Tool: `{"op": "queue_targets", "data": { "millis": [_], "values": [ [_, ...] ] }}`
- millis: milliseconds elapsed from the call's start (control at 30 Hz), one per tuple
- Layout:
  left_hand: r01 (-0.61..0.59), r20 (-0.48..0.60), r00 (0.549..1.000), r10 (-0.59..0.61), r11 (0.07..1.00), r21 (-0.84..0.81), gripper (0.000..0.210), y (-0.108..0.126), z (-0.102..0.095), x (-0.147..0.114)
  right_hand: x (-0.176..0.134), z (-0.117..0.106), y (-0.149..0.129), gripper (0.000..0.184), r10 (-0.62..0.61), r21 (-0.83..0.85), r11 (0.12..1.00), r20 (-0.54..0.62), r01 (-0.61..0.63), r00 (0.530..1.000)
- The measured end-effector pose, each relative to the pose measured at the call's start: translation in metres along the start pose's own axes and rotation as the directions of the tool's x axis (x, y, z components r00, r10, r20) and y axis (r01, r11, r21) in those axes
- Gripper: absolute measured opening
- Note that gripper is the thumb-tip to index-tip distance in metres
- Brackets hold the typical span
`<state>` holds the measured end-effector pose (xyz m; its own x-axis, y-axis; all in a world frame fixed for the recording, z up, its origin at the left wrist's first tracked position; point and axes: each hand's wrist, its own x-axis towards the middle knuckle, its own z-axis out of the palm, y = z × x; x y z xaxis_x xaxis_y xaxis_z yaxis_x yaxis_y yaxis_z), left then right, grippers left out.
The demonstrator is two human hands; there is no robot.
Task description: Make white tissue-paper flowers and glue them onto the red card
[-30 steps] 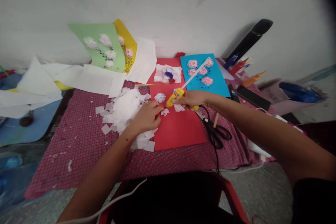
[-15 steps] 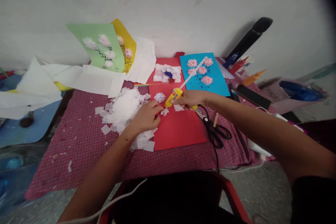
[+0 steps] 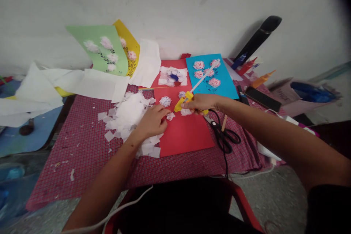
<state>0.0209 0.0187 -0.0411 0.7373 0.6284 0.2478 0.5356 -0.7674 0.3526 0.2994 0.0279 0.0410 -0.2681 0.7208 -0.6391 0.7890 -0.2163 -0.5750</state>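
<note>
My right hand (image 3: pixel 199 103) grips a yellow glue gun (image 3: pixel 183 101), a long white glue stick (image 3: pixel 204 76) poking out of its back. Its nozzle points down toward a red card (image 3: pixel 186 137). Just left of the nozzle is a small crumpled white paper flower (image 3: pixel 170 116) on the card. The fingertips of my left hand (image 3: pixel 154 120) are bent and pinch that flower at its edge. Beside them sits a fuller speckled paper flower (image 3: pixel 165 101). Another flower (image 3: pixel 181 94) and a white paper piece (image 3: pixel 186 112) lie by the gun.
A heap of white paper squares (image 3: pixel 130 111) lies under and left of my left forearm. Black scissors (image 3: pixel 225 135) and a cord are on the right. Behind stand a blue flower card (image 3: pixel 211 76), a green card (image 3: pixel 104 51) and glue bottles (image 3: pixel 248 65).
The glue gun's nozzle has lifted slightly and moved right, away from the small flower. The flower behind the gun shows more now. My left hand has barely moved.
</note>
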Motion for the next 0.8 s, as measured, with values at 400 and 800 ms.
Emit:
{"op": "queue_targets", "data": {
  "millis": [400,800],
  "values": [
    [0.045,0.082,0.995,-0.049,0.998,0.051,0.036,0.01,-0.002,0.006,-0.009,0.007,0.008,0.071,0.029,0.132,0.991,0.025,-0.032,0.999],
    [0.023,0.063,0.998,-0.027,0.998,0.054,0.024,0.007,0.0,0.005,-0.006,0.011,0.019,0.067,0.046,0.195,0.98,0.004,-0.046,0.999]
  ]
}}
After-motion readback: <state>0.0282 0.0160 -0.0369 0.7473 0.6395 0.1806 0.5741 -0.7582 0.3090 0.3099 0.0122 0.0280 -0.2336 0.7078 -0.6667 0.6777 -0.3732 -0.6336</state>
